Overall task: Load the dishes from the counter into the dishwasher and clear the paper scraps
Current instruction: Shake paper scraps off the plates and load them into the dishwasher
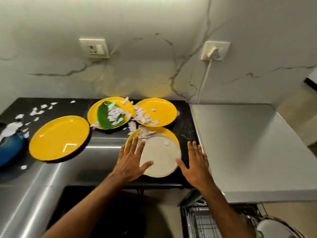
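A white plate [160, 155] lies on top of a yellow plate [169, 133] near the counter's front edge. My left hand [132, 160] is spread flat over the white plate's left rim, fingers apart. My right hand [195, 162] hovers open just right of that plate, thumb near its rim. Behind stand a yellow plate [161, 111] strewn with paper scraps [142, 116], and another yellow plate [103, 107] holding a green plate [104, 117] with scraps. An empty yellow plate [59, 137] sits to the left. The dishwasher rack [202, 222] is open at the bottom right.
More paper scraps [36, 111] lie on the black counter [185, 129] at the far left, beside a blue dish [10, 148]. A steel sink [103, 212] is below my arms. A grey counter [248, 143] extends right. A plugged cord [205, 79] hangs on the wall.
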A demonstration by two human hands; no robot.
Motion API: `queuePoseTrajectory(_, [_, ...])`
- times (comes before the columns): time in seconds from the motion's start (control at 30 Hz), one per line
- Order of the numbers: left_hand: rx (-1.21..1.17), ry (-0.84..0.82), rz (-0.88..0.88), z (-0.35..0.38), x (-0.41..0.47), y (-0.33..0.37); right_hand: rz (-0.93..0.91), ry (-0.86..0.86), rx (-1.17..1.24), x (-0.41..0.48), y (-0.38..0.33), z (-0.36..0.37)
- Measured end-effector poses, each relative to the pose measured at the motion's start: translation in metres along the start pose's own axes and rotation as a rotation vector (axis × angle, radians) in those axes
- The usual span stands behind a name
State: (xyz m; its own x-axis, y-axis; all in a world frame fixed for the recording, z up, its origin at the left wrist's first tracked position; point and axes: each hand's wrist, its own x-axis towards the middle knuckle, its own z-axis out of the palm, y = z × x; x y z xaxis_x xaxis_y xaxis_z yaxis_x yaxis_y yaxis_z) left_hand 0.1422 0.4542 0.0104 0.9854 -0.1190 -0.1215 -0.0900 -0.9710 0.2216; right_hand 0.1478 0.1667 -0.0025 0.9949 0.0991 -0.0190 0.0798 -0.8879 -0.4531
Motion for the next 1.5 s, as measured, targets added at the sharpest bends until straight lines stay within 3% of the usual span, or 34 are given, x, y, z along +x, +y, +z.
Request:
queuePoseTrajectory(0.3, [-0.037, -0.132, -0.177, -0.012, -0.032, -0.098, -0.054, -0.188, -0.037, 0.039, -0.099, 0.06])
queuePoseTrajectory(0.53, [-0.137, -0.199, -0.214, -0.012, -0.023, -0.116, -0.088, -0.267, -0.056, 0.065, -0.115, 0.074])
queuePoseTrajectory(0.63, [-0.198, -0.213, -0.209, -0.016, -0.01, -0.114, -0.068, -0.208, 0.043, 0.088, -0.112, 0.075])
queuePoseTrajectory(0.83, [-0.319, -0.22, -0.192, -0.03, 0.031, -0.107, 0.206, -0.062, 0.37, 0.152, -0.103, 0.063])
queuePoseTrajectory(1.07, [-0.454, -0.143, -0.257, -0.044, 0.087, -0.091, 0.693, -0.129, 0.962, 0.207, -0.1, 0.056])
queuePoseTrajectory(1.33, [-0.728, -0.047, -0.389, -0.039, 0.12, -0.071, 0.797, -0.214, 1.041, 0.222, -0.085, 0.059])
queuePoseTrajectory(1.5, [-0.839, 0.021, -0.482, -0.028, 0.126, -0.065, 0.784, -0.169, 1.11, 0.226, -0.083, 0.051])
